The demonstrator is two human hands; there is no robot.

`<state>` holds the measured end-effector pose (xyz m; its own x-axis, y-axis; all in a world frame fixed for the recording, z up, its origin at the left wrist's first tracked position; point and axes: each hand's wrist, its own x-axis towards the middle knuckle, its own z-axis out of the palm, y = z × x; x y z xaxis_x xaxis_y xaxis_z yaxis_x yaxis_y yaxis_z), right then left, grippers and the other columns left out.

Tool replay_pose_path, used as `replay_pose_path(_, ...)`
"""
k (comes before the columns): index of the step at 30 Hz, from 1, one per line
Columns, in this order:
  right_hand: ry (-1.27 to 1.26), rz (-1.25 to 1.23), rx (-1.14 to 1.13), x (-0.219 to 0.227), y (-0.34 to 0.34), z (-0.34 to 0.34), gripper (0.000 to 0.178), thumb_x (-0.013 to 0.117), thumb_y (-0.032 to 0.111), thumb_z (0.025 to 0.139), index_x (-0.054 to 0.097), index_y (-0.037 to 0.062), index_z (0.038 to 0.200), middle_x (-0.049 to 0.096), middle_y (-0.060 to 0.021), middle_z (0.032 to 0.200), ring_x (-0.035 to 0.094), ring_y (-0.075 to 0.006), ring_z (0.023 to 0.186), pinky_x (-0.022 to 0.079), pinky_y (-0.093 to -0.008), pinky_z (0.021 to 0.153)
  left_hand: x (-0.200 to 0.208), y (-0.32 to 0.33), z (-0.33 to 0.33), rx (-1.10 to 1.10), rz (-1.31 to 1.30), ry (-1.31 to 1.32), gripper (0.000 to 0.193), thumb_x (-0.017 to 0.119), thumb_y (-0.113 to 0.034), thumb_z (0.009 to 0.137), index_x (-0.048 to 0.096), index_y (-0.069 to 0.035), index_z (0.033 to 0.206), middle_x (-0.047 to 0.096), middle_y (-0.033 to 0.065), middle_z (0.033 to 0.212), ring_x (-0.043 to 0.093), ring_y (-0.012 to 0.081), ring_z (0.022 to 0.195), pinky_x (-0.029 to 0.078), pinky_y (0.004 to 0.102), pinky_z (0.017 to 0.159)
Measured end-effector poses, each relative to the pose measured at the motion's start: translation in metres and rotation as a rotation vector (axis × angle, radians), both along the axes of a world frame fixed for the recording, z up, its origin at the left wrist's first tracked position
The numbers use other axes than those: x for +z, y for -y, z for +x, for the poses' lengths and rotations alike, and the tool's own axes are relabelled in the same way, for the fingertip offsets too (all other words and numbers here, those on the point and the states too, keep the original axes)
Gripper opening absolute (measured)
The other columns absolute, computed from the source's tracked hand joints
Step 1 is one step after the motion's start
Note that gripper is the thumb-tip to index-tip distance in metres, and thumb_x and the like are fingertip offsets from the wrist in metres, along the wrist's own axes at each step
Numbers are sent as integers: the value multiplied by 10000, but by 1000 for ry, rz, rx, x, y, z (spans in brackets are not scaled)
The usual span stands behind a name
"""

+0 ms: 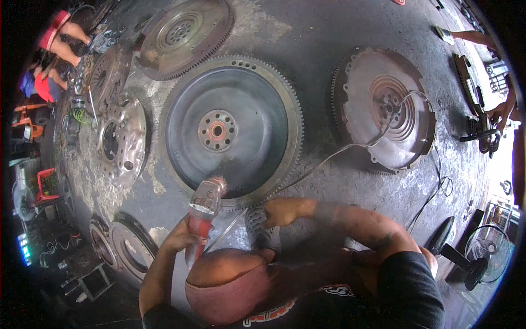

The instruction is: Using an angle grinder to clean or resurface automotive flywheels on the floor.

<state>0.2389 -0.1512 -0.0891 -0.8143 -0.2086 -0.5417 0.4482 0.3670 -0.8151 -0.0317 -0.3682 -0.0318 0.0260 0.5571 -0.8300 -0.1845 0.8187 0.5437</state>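
Note:
My left hand [186,234] is wrapped around the red body of an angle grinder [205,204]. At its metal head, a coppery wire brush [219,185] sits over the near inner edge of a large toothed flywheel [257,131], which lies flat on the floor; whether the brush touches cannot be told. The flywheel has a dark dished face and a ring of bolt holes around its hub [217,130]. My right hand [285,212] is closed just outside the near right rim, beside a dark ridged shoe-like item [257,225]. What its fingers hold is hidden.
Another flywheel [356,109] lies at right, with a grey cord [342,148] across it. More discs lie around: a flywheel [159,41] at far left, a holed plate [134,131] and rings [129,247]. A fan [482,252] stands at right. Other people are at the edges.

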Motion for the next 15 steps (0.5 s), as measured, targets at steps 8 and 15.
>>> replay_pose_path(8,-150,-124,-121,-45,101,11,357,683,288,750,693,-52,859,677,-262,854,668,-420,820,511,-492,700,-17,-12,19,28,33,147,848,838,-39,586,407,-25,1316,609,86,1051,623,193,926,523,357,824)
replay_pose_path(15,-124,-215,-132,-50,118,26,349,687,277,745,650,-62,823,664,-262,818,664,-427,830,488,-511,700,-14,-29,22,-99,114,-37,904,860,-109,585,387,-3,1349,576,141,1158,589,242,1057,480,391,936)
